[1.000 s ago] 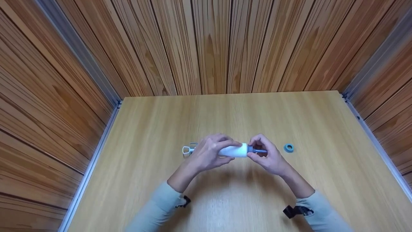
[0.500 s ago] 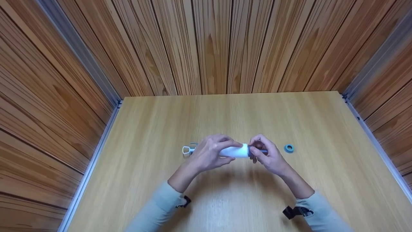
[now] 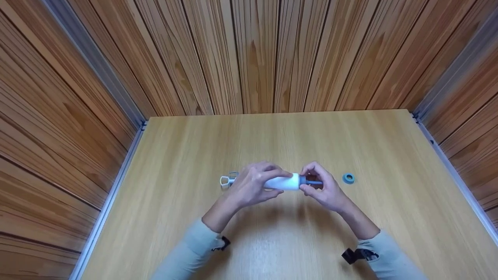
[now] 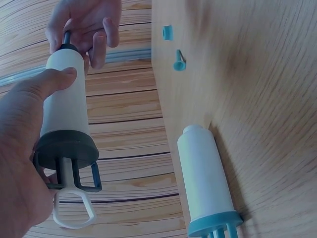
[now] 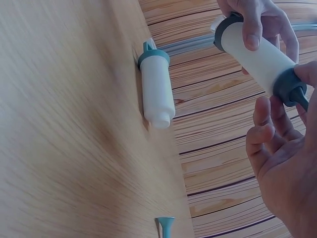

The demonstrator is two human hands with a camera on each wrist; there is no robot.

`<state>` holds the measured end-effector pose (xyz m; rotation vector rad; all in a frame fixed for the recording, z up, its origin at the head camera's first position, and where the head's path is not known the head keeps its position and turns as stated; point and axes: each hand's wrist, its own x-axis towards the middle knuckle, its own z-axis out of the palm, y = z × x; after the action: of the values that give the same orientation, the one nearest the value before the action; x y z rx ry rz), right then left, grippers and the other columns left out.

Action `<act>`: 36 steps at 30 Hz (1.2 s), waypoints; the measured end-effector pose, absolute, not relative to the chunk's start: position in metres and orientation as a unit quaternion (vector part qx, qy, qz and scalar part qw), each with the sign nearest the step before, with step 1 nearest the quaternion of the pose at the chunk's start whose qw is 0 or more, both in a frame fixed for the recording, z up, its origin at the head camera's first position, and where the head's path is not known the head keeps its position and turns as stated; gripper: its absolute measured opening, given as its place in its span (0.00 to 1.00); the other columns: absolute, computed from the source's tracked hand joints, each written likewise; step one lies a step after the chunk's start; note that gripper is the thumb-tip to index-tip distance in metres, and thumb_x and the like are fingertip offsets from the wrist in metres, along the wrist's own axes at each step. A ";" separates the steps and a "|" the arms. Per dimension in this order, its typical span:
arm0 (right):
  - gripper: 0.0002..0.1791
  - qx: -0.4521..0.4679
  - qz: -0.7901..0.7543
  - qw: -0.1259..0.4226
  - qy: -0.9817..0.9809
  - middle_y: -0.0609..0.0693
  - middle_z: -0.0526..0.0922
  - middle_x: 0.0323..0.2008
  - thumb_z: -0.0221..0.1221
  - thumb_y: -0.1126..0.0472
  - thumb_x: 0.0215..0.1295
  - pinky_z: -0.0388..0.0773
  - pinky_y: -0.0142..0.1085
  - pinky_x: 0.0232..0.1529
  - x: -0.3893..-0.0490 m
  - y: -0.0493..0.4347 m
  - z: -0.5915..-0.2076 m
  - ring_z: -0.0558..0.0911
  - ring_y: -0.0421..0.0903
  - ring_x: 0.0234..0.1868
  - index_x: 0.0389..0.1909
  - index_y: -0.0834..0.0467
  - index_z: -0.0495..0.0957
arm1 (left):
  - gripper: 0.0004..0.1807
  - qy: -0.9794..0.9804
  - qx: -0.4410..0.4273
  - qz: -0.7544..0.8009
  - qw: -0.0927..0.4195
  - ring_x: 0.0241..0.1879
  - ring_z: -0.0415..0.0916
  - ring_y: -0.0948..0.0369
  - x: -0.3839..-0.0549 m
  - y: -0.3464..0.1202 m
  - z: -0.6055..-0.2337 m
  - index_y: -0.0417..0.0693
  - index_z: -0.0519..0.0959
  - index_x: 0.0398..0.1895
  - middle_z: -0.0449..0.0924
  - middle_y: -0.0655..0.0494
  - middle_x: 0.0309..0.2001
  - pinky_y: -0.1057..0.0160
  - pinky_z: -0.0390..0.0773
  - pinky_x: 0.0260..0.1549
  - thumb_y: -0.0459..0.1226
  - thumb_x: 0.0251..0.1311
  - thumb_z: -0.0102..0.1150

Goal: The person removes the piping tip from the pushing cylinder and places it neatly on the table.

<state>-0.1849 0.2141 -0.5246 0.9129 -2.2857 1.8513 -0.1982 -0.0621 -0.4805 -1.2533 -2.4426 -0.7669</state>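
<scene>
In the head view, the left hand (image 3: 253, 186) is gripping a white tube (image 3: 282, 183) near the centre, and the right hand (image 3: 327, 191) is pinching the nozzle (image 3: 302, 180) at its right end; a blue ring (image 3: 348, 178) is lying right of centre. In the left wrist view, a second tube (image 4: 204, 173) is lying lower right. In the right wrist view, the gripped tube is slanting at upper right.
</scene>
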 end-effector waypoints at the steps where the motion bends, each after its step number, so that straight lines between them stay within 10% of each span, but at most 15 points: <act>1: 0.15 0.301 0.605 0.027 -0.737 0.40 0.82 0.47 0.60 0.79 0.73 0.86 0.31 0.37 -0.185 0.214 -0.525 0.84 0.41 0.37 0.57 0.71 0.72 | 0.23 -0.848 -0.436 -0.266 0.144 0.56 0.93 0.52 -0.198 -0.062 -0.480 0.56 0.91 0.62 0.94 0.50 0.56 0.53 0.93 0.57 0.42 0.65 0.83; 36: 0.13 0.300 0.602 0.033 -0.739 0.43 0.80 0.47 0.59 0.79 0.76 0.85 0.30 0.45 -0.182 0.214 -0.525 0.83 0.39 0.43 0.56 0.72 0.70 | 0.21 -0.836 -0.474 -0.218 0.171 0.53 0.92 0.56 -0.202 -0.061 -0.469 0.57 0.92 0.59 0.95 0.55 0.53 0.56 0.91 0.52 0.40 0.63 0.85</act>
<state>-0.1817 0.2136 -0.5254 0.9231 -2.2749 1.8514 -0.2024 -0.0607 -0.4690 -1.3460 -2.3744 -0.6181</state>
